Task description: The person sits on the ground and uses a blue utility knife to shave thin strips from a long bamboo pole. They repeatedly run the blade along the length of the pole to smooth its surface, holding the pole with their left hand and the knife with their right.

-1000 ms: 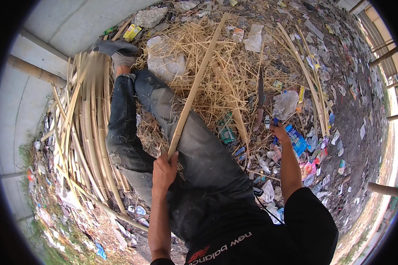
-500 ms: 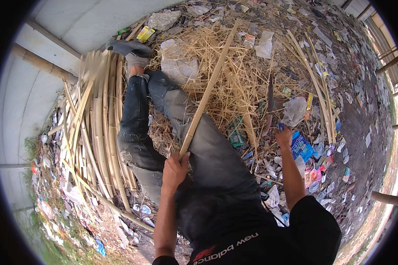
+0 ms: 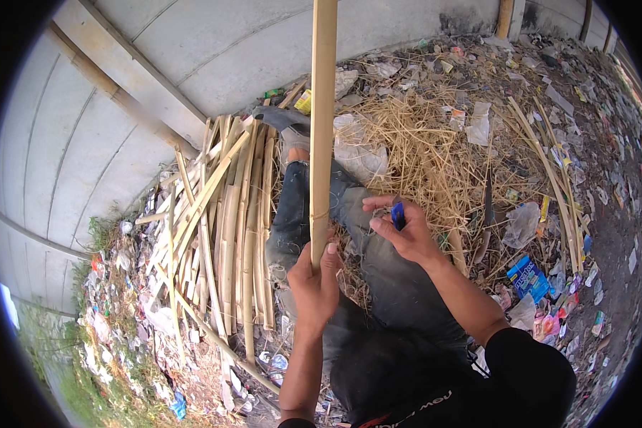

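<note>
My left hand point(image 3: 315, 282) is closed round the lower end of a long, flat bamboo strip point(image 3: 322, 135), which stands nearly upright in front of me. To its right, apart from the strip, my right hand point(image 3: 403, 232) holds a small blue object point(image 3: 399, 214) between thumb and fingers; its kind is not clear. On the ground beyond that hand lies a long-bladed knife point(image 3: 488, 203), dark along the blade with a curved handle. My outstretched legs in torn dark trousers point(image 3: 399, 278) are below both hands.
A pile of split bamboo strips point(image 3: 235, 235) lies left of my legs. Thin shavings point(image 3: 414, 135) cover the ground ahead, beside a pale stone point(image 3: 357, 146). More strips point(image 3: 542, 167) and scattered litter, including a blue packet point(image 3: 528, 278), lie right. A panel wall point(image 3: 235, 43) stands behind.
The bamboo strip has swung from a rightward slant to upright and lifted. My right hand has come from the litter at right toward the strip, carrying the blue object. The view has shifted.
</note>
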Motion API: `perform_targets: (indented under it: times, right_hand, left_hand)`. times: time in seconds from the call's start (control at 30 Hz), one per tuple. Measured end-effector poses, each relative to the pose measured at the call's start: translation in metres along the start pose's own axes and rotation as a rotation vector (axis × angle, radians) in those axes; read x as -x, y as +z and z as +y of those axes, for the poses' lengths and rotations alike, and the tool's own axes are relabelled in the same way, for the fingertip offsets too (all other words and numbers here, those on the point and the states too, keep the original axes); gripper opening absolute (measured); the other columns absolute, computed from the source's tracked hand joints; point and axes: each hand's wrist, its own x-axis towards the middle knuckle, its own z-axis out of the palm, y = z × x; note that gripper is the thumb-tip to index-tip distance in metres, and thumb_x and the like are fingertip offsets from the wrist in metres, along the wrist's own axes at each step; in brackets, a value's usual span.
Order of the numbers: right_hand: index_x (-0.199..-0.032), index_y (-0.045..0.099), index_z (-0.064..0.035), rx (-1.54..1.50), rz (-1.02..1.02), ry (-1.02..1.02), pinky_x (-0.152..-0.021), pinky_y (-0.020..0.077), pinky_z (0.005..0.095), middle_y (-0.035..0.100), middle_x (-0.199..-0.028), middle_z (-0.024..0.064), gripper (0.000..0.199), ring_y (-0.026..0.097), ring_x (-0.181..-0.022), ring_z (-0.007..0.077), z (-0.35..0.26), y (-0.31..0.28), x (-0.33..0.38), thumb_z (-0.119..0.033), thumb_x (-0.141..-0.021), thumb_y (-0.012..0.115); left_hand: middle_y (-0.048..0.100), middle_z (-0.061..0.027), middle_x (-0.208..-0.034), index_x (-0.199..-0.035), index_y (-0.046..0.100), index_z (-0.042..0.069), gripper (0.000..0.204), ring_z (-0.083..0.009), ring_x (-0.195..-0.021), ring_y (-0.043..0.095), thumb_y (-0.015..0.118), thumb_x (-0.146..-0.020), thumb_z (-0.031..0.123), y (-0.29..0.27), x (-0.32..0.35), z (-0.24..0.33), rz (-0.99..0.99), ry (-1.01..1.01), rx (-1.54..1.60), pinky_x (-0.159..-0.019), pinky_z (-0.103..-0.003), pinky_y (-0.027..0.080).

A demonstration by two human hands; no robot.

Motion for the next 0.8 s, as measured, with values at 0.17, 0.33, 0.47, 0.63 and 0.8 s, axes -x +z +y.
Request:
perform_targets:
  times: [0.17, 0.33, 0.47, 0.63, 0.8]
  right_hand:
    - [-0.125, 0.07, 0.0002, 0.085, -0.238, -0.484, -0.068, 0.0515, 0.0241, 0.073, -0.106, 0.0083, 0.042, 0.064, -0.073, 0.0101, -0.06, 0.059, -0.04, -0.018, -0.089, 0.081]
    - [-0.117, 0.075, -0.0009, 0.389, -0.334, -0.183, -0.06, 0.0524, 0.0329, 0.07, -0.076, 0.0166, 0.032, 0.069, -0.065, 0.014, -0.077, 0.056, -0.051, -0.015, -0.089, 0.078]
    - [-0.115, 0.076, -0.0077, 0.509, -0.316, -0.371, -0.066, 0.0554, 0.0415, 0.073, -0.084, 0.013, 0.037, 0.071, -0.073, 0.0346, -0.056, 0.042, -0.052, -0.016, -0.08, 0.082]
    - [-0.111, 0.079, -0.0176, 0.842, -0.513, -0.469, -0.068, 0.055, 0.0411, 0.075, -0.088, 0.0053, 0.037, 0.072, -0.077, 0.0287, -0.047, 0.018, -0.045, -0.024, -0.075, 0.085]
    - [-0.108, 0.08, -0.021, 0.972, -0.777, -0.411, -0.071, 0.0547, 0.0394, 0.074, -0.088, 0.0011, 0.034, 0.071, -0.079, 0.0258, -0.029, -0.008, -0.051, -0.025, -0.074, 0.085]
  left_hand:
    - [0.062, -0.0173, -0.113, -0.138, 0.05, -0.006, 0.037, -0.0269, -0.101, 0.064, 0.054, -0.105, 0.01, 0.023, -0.009, -0.004, 0.139, 0.464, -0.132, -0.087, -0.04, 0.052]
    - [0.057, -0.0247, -0.127, -0.137, 0.056, -0.006, 0.053, -0.0384, -0.115, 0.059, 0.071, -0.09, 0.014, -0.016, 0.0, 0.02, 0.166, 0.527, -0.363, -0.099, -0.048, 0.048]
    - [0.059, -0.0226, -0.123, -0.135, 0.062, -0.002, 0.059, -0.037, -0.116, 0.058, 0.079, -0.086, 0.025, -0.062, 0.023, 0.0, 0.554, 0.669, -0.534, -0.101, -0.047, 0.047]
    - [0.063, -0.0135, -0.12, -0.13, 0.065, 0.01, 0.059, -0.0338, -0.121, 0.058, 0.084, -0.083, 0.04, -0.1, 0.039, 0.015, 0.624, 0.88, -1.164, -0.106, -0.059, 0.043]
    - [0.072, -0.0159, -0.096, -0.123, 0.066, 0.009, 0.034, -0.0334, -0.089, 0.072, 0.069, -0.098, 0.031, -0.098, 0.035, -0.018, -0.147, 0.261, -1.055, -0.081, -0.051, 0.055]
